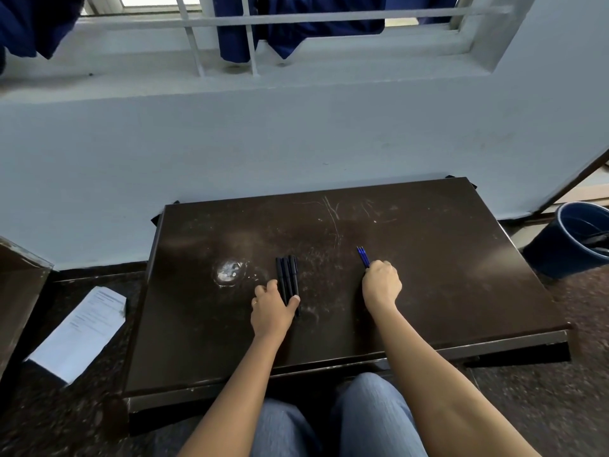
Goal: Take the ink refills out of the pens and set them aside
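A bundle of several black pens (287,275) lies on the dark brown table (428,258), pointing away from me. My left hand (272,308) holds the near end of that bundle between thumb and fingers. My right hand (381,285) is curled round a few thin blue ink refills (362,256), whose tips stick out beyond the fist toward the far left. The parts of the refills inside the fist are hidden.
A pale worn patch (230,271) marks the table left of the pens. Printed paper sheets (82,331) lie on the floor at the left. A dark blue bucket (570,239) stands at the right. A wall and window grille are beyond the table.
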